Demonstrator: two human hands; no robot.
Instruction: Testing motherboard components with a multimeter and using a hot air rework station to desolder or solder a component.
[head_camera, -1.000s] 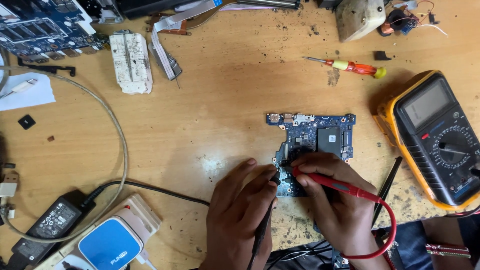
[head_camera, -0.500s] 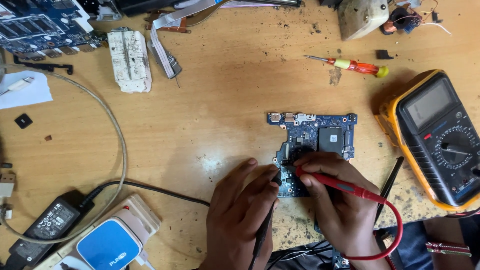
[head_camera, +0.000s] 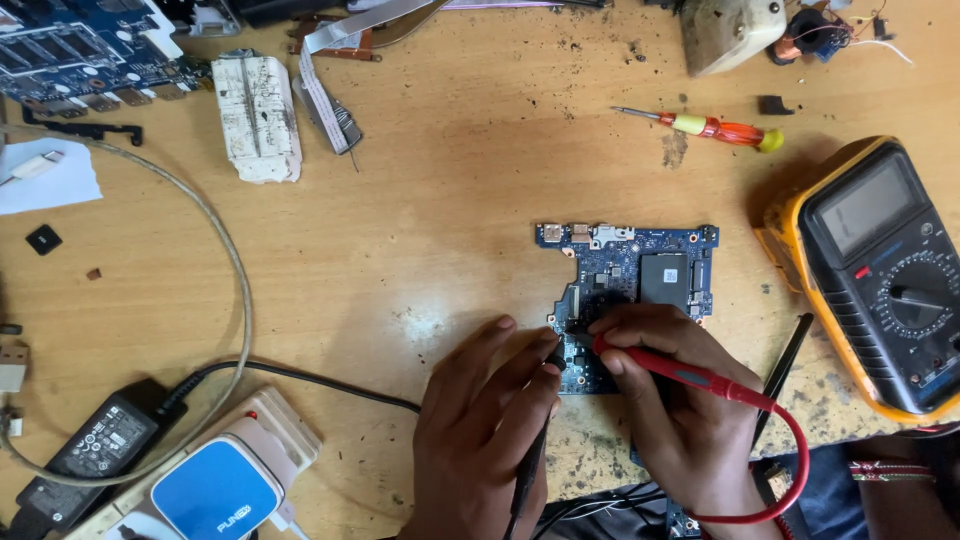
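Two bare hands work over a small blue circuit board (head_camera: 640, 275) lying flat near the middle of a scuffed wooden bench (head_camera: 450, 200). Right hand (head_camera: 680, 400): fingers closed around a red probe (head_camera: 690, 375), its tip resting on the lower left part of the board; a red lead (head_camera: 790, 470) loops away from it toward the person. Left hand (head_camera: 490, 420): fingers closed around a black probe (head_camera: 530, 460), tip set on the board just beside the red one.

Right of the board, a yellow-cased multimeter (head_camera: 880, 270) lies face up, with a grey screen and a black dial. Above it, apart from the board, a screwdriver (head_camera: 710, 127) with a red and yellow handle. At upper left, a grubby white rectangular block (head_camera: 258, 115) and a larger blue circuit board (head_camera: 70, 50). At lower left, a black power adapter (head_camera: 85, 450) bearing a white rectangular label, and beside it a white box with a rounded blue face (head_camera: 215, 490). A grey cable (head_camera: 235, 280) curves across the left side of the bench; a white paper scrap (head_camera: 45, 180) lies at the left edge.
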